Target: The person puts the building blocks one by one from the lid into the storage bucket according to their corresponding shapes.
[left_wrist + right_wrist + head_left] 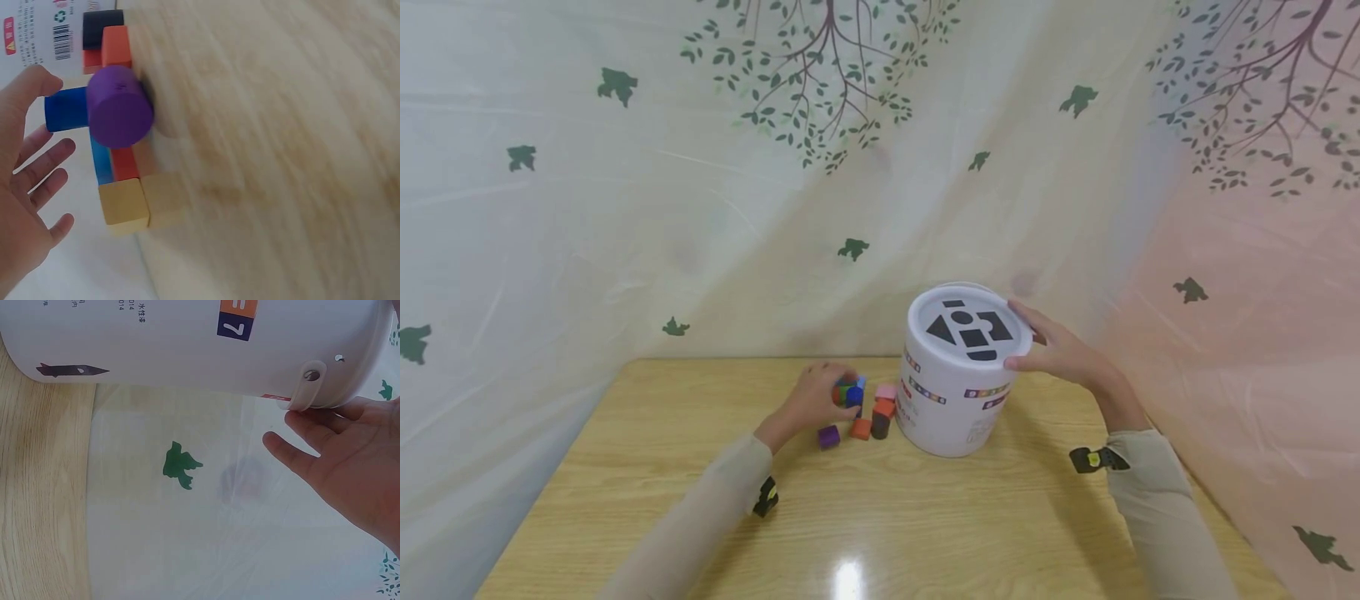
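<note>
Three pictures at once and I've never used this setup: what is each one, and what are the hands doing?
No machine here: a person works with two bare hands at a wooden table. The wide picture comes from a camera on the head, looking down; the other two come from cameras on the wrists. The right hand rests against the upper side of a white bucket, whose lid has shape-cut holes. The left hand is curled over a cluster of coloured blocks beside the bucket. The left wrist view is blurred: fingers spread, next to a purple cylinder and a blue block, gripping nothing there. So whether it holds a block is unclear.
</note>
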The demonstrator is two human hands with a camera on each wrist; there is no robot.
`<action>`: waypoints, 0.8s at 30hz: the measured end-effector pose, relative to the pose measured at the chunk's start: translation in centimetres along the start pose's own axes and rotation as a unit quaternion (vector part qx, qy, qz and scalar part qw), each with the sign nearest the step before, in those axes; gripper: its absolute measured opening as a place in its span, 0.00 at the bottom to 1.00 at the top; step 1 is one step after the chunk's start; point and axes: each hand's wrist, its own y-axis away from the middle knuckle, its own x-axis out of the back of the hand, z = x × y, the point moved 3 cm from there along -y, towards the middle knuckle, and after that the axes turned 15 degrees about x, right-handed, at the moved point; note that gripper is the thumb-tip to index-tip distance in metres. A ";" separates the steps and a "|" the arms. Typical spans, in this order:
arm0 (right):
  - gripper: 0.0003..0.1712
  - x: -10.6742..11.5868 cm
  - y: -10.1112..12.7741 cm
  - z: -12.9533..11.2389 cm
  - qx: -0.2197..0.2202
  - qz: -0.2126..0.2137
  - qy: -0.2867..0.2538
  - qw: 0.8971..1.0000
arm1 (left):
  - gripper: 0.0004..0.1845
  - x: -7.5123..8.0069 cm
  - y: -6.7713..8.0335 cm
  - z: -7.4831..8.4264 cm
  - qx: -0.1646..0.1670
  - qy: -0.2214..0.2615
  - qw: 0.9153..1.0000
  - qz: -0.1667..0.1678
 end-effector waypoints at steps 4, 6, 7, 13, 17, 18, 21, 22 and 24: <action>0.60 0.1 0.0 0.2 -0.002 0.000 0.000 1.000 | 0.28 -0.5 0.0 -0.5 -0.008 -0.026 1.000 0.011; 0.59 0.0 0.1 0.2 -0.001 0.001 -0.003 1.000 | 0.27 -0.8 -0.1 -0.6 -0.011 -0.032 0.999 0.015; 0.59 0.0 0.1 0.1 0.001 0.000 -0.003 1.000 | 0.27 -0.9 -0.1 -0.7 -0.010 -0.034 0.999 0.017; 0.59 0.0 0.1 -0.2 0.002 0.000 0.002 1.000 | 0.24 -1.1 -0.2 -0.9 0.002 -0.040 0.999 0.015; 0.59 0.0 0.0 -0.1 0.004 0.000 0.007 1.000 | 0.23 -1.1 -0.1 -0.7 0.003 -0.038 0.999 0.015; 0.59 0.1 0.0 0.0 0.005 -0.001 0.009 1.000 | 0.23 -1.1 -0.1 -0.7 0.002 -0.037 0.999 0.016; 0.59 0.3 -0.1 0.3 0.008 -0.004 0.012 1.000 | 0.23 -1.2 -0.1 -0.7 0.002 -0.038 0.999 0.019; 0.59 0.3 -0.2 0.4 0.009 -0.005 0.015 1.000 | 0.23 -1.2 -0.1 -0.8 0.002 -0.036 0.999 0.020; 0.59 0.5 -0.3 0.6 0.009 -0.006 0.016 1.000 | 0.22 -1.3 -0.2 -0.8 0.003 -0.032 0.999 0.020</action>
